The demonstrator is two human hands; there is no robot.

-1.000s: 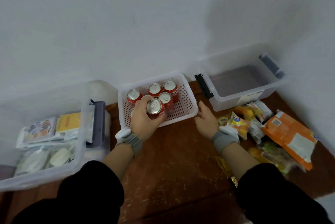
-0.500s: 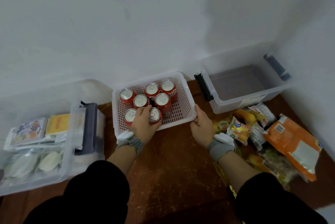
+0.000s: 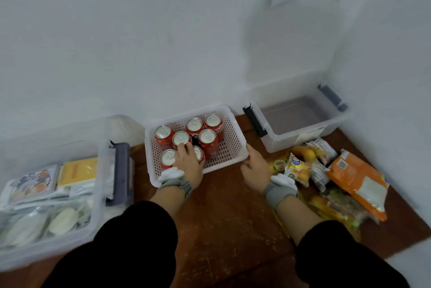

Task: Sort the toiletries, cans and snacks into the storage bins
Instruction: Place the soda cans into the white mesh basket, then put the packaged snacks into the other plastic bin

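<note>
- The can (image 3: 199,153) I had carried in my left hand (image 3: 189,163) now stood in the basket (image 3: 233,148); my fingers lay slack on the can tops, pinching nothing.
- My right hand (image 3: 255,165), fingers spread, touched the basket's corner.
- Counted seven cans and three bins. Cans looked done; the snacks (image 3: 326,175) were still on the floor.

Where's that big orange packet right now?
In the head view, the orange packet lies on the floor at the far right, close to the side wall, at the outer edge of the snack pile in front of the clear bin.
</note>
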